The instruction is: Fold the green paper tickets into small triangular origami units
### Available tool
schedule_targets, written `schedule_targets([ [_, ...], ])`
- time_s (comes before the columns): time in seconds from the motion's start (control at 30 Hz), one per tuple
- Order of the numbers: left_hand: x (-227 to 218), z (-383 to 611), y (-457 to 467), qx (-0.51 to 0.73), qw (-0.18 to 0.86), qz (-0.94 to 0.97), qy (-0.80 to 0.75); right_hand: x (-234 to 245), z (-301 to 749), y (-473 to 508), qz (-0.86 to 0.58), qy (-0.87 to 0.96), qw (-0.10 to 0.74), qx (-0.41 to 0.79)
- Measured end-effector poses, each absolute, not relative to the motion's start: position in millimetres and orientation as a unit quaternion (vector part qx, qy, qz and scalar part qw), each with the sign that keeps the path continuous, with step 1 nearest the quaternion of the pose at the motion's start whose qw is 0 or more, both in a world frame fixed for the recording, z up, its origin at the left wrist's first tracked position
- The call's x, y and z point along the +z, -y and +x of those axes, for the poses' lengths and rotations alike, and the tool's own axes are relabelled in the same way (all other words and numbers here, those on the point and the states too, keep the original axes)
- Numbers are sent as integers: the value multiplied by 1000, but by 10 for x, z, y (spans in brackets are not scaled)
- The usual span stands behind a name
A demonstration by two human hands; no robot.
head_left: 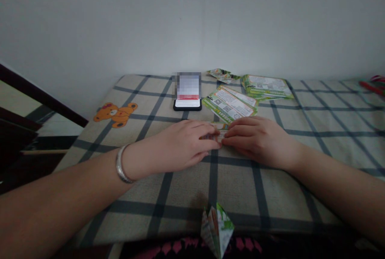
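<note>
My left hand point(180, 142) and my right hand point(260, 138) rest on the checked tablecloth point(168, 186), fingertips meeting over a small folded piece of printed paper point(217, 132). Both hands press and pinch it against the table; most of the paper is hidden under my fingers. A silver bangle point(122, 164) circles my left wrist. A folded paper shape point(217, 229), green and white, stands at the near table edge in front of me.
A phone point(187, 92) stands propped beyond my hands. Green printed leaflets lie in a loose pile point(230, 104) and a stack point(266, 86) at the back right, with crumpled folded pieces point(222, 75) behind. Red items point(374, 84) lie far right. A bear print point(116, 113) marks the cloth.
</note>
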State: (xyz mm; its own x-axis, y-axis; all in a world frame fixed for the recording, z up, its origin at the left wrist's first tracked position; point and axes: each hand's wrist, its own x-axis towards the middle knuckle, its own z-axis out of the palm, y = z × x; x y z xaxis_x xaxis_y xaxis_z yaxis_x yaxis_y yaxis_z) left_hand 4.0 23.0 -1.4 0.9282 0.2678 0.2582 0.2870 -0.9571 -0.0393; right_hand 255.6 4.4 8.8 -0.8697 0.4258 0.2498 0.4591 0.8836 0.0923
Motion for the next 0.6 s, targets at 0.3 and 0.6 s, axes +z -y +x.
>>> schedule_targets([
  [0.3, -26, 54, -230, -129, 43, -980, 142, 83, 2577, -35, -232, 965, 93, -75],
  [0.6, -56, 56, -246, -148, 44, -979, 132, 93, 2559, -9, -217, 964, 109, -105],
])
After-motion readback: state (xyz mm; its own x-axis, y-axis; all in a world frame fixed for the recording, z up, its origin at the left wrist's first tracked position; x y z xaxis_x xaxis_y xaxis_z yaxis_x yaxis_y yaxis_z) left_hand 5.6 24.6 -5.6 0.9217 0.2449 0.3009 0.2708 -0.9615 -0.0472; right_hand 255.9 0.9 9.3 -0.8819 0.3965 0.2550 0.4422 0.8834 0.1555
